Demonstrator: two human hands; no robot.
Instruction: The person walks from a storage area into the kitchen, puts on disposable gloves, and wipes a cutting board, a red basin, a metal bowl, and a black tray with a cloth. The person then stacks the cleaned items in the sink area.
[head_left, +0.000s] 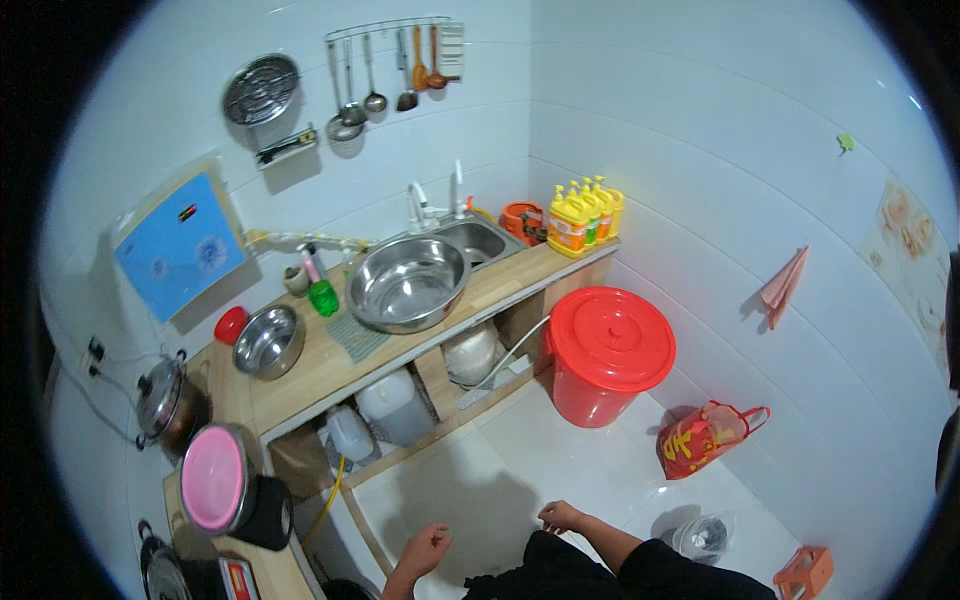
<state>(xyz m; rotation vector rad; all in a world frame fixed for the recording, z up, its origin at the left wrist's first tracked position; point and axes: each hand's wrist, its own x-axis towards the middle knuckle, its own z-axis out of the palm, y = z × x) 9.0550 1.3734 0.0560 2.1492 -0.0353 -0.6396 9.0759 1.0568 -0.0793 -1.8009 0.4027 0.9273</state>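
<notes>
My left hand (426, 549) hangs low over the white tiled floor, its fingers loosely bent and nothing in them. Slightly farther right, my right hand (560, 517) is also bare, held in front of my dark clothing with curled fingers. Neither hand touches anything. Before me runs a wood-look counter (480, 301). On it, a large stainless steel basin (397, 321) overlaps the front left of a steel sink (499, 238). A smaller steel bowl (289, 361) sits to its left, beside a red plastic cup (230, 325). A green bottle (323, 298) stands between bowl and basin.
A lidded red bucket (600, 401) stands on the floor by the counter. Right of it are a red bag (694, 446), a lined waste bin (701, 540) and an orange stool (804, 571). Yellow pump bottles (568, 226) occupy the counter's end. Pots and a pink-topped basin (213, 478) fill the left side.
</notes>
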